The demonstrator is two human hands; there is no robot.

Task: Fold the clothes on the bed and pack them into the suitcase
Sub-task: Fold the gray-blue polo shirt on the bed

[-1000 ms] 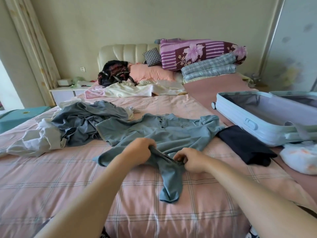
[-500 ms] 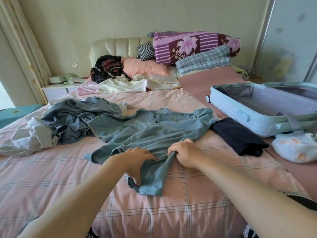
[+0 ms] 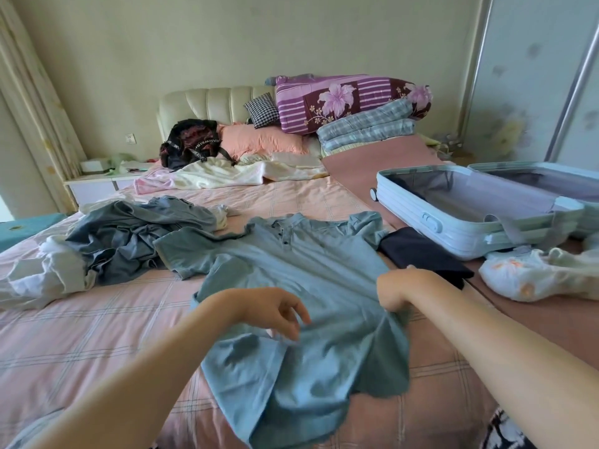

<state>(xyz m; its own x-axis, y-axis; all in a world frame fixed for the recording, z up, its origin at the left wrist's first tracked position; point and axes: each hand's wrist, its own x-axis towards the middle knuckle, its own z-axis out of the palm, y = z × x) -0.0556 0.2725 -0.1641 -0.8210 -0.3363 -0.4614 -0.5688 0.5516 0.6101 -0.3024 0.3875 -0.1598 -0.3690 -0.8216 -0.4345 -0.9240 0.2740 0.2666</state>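
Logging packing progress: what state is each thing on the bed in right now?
blue polo shirt, spread out, unfolded, buttons up
suitcase, open, lying flat
dark garment, folded
grey clothes pile, crumpled
left hand, relaxed, holding nothing
right hand, gripping the shirt's edge

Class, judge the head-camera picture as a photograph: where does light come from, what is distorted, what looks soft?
Head view: soft daylight from the left, no harsh glare. Head view: the wide lens bows the curtain and wardrobe rail and swells both forearms. Head view: the left hand and the blue shirt's near hem look soft.
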